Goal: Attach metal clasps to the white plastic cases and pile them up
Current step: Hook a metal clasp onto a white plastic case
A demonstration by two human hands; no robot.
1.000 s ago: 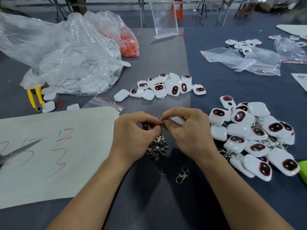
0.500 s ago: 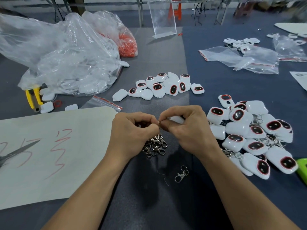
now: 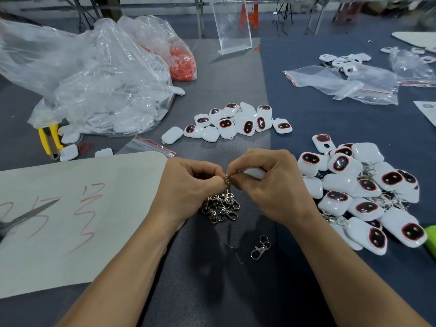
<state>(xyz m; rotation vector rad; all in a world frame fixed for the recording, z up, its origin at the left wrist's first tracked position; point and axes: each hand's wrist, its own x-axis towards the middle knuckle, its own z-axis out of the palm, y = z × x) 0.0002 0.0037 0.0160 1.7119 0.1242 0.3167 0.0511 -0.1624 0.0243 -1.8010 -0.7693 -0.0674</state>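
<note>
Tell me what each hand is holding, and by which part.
Left hand pinches a metal clasp at its top end, the rest hanging. Right hand pinches the same end, a white case tucked under its fingers; the exact contact is hidden.

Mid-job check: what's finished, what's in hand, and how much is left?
Done: the finished pile, cases with clasps, lies beside the right hand. In hand: the right hand grips one white case while the left hand pinches a clasp against it. Left: the heap of loose clasps, a group of cases showing no clasps farther back, and a bag of white cases at far left.
</note>
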